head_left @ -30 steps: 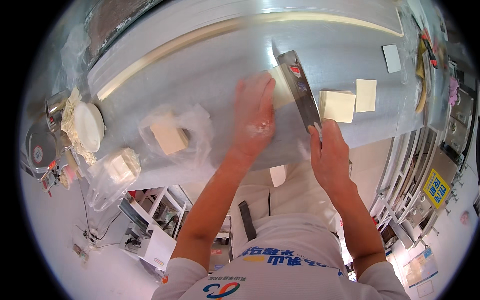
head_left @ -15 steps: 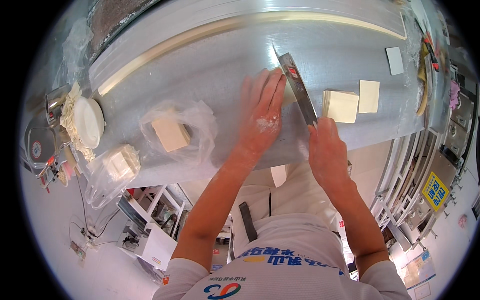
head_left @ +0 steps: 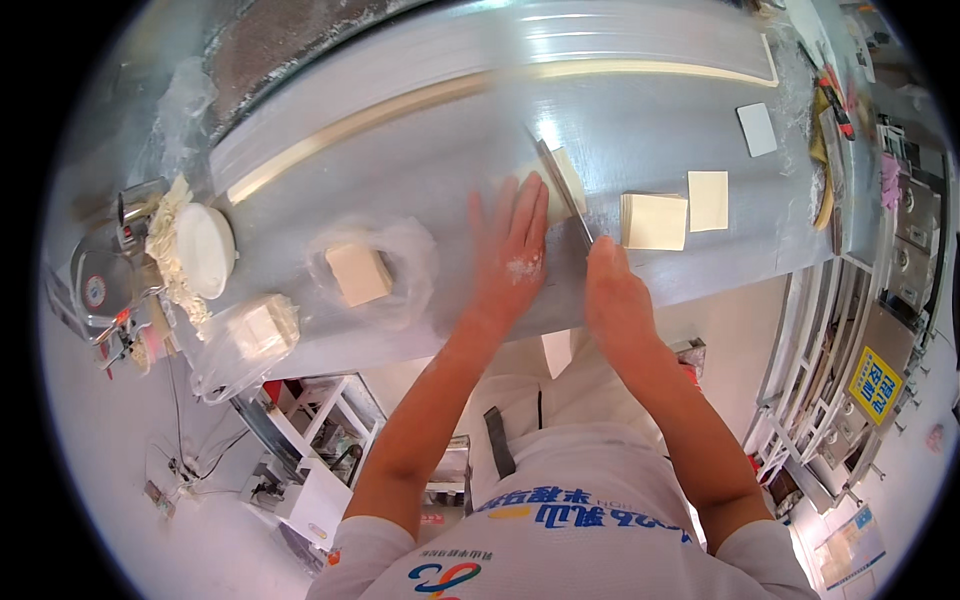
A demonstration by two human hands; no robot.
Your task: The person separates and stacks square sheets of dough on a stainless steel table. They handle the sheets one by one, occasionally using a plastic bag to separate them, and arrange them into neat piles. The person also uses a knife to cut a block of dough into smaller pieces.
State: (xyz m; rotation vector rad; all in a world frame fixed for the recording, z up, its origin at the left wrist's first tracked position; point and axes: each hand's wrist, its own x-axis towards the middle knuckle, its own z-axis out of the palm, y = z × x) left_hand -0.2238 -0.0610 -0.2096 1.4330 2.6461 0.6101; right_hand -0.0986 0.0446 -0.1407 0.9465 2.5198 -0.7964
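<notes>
My left hand [head_left: 514, 250] lies flat with its fingers stretched out, pressing on pale dough sheets that it mostly covers. In my right hand [head_left: 617, 298] is the handle of a long-bladed knife [head_left: 566, 187], its blade edge-on beside my left fingertips. A strip of dough [head_left: 570, 178] shows just right of the blade. Farther right stand a stack of square dough wrappers [head_left: 655, 222] and a thinner square of dough [head_left: 708, 200] beside it.
On the left, clear plastic bags hold a block of wrappers [head_left: 358, 275] and another pale block [head_left: 264, 325]. A white bowl [head_left: 207, 250] sits by dough scraps [head_left: 165, 240]. A pale strip [head_left: 400, 112] runs along the back; a white card [head_left: 757, 130] lies at right.
The knife has turned from showing its broad side to nearly edge-on, and a dough strip now shows right of it. The whole view has shifted slightly.
</notes>
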